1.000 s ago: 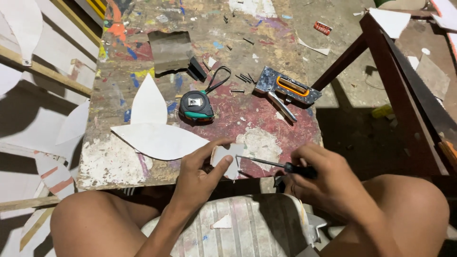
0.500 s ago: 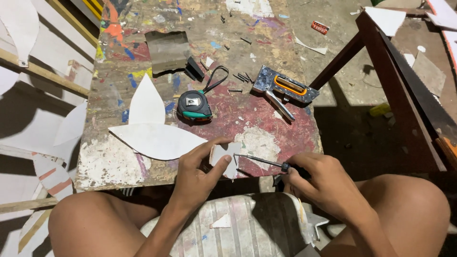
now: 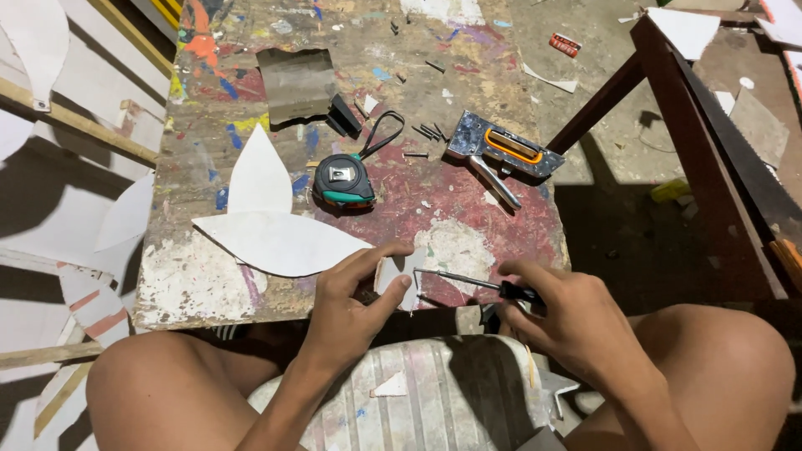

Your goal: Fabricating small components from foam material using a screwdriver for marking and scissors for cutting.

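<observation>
Head view, looking down on a paint-spattered counter (image 3: 251, 284) and the person's two bare knees. The left hand (image 3: 351, 301) pinches a small white card piece (image 3: 393, 276) between thumb and fingers at the counter's near edge, at 6 o'clock. The right hand (image 3: 568, 321) is closed around the black handle of a thin metal tool (image 3: 468, 280), whose shaft runs toward 9 o'clock and whose bent tip touches or nearly touches the card piece; which of the two cannot be told.

Things around, counted:
- Two large white petal-shaped cutouts (image 3: 276, 238) lie overlapped at 9 o'clock from the hands, one pointing to 12 o'clock, one lying across. The left fingers rest just beside the tip of the lower one.
- One tape measure (image 3: 342, 179), black and green with a loop strap, sits at 12 o'clock from the left hand.
- One staple gun (image 3: 501, 150), metal with an orange grip opening, lies at 1 o'clock, well apart from both hands.
- Several loose dark nails or screws (image 3: 428, 132) lie between tape measure and staple gun; the count is uncertain.
- One grey curled sheet (image 3: 294, 83) lies at 11 o'clock, with a small black block just beside it.
- One dark wooden frame (image 3: 710, 134) stands at 2 o'clock, off the counter.

Nothing stands between the hands and the card piece.
</observation>
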